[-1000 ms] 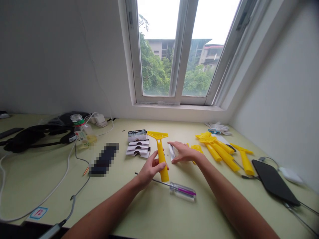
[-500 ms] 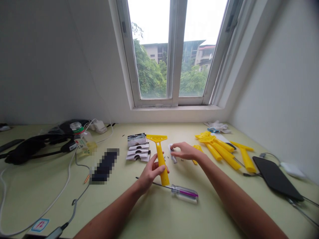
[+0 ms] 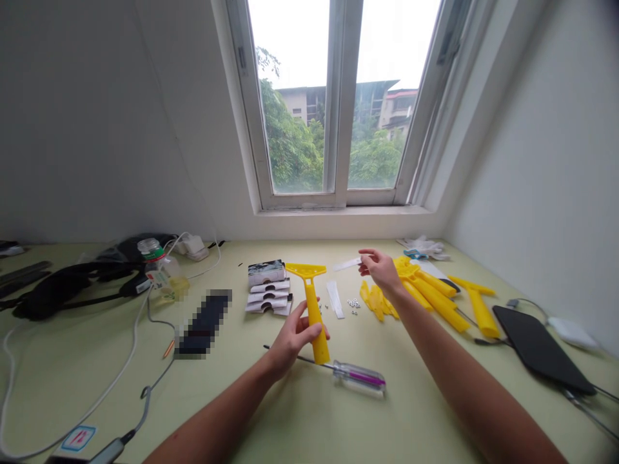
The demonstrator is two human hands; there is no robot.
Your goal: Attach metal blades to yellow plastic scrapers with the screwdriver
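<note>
At two o'clock from left hand gripping yellow scraper, right hand now pinches white strip, freed from second strip.

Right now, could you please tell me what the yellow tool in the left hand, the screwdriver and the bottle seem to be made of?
The yellow tool looks like moulded plastic, smooth and evenly coloured. The screwdriver has a glossy, see-through handle, likely plastic, and a thin dark shaft, probably metal. The bottle looks like clear, shiny plastic, though glass can't be ruled out.
</note>
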